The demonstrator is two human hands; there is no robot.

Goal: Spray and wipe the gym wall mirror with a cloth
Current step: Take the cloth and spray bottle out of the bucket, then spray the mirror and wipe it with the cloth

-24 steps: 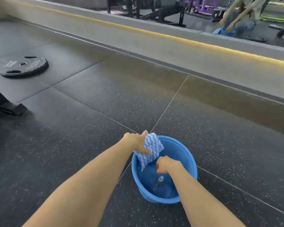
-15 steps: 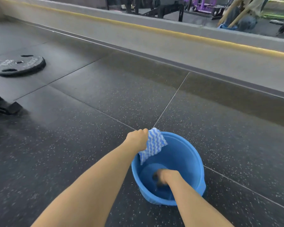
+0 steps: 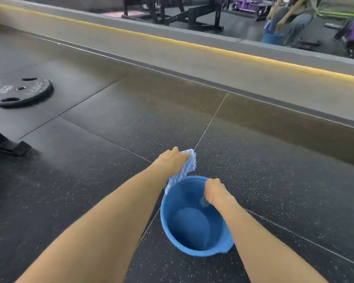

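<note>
striped cloth (image 3: 187,166) gripped by left hand (image 3: 173,160) just beyond blue bucket (image 3: 194,227) rim | clear object (image 3: 203,201), blurred, clutched by right hand (image 3: 213,189) inside bucket's far rim

Grips a blue-and-white cloth (image 3: 188,168) in the left hand (image 3: 174,160), just past the blue bucket's (image 3: 165,219) far rim. Curls the right hand (image 3: 214,189) round a small clear object (image 3: 203,201), blurred, above the bucket's right side. Well left of the bucket, a weight plate (image 3: 22,92); beyond the bucket, the mirror (image 3: 213,15).
</note>
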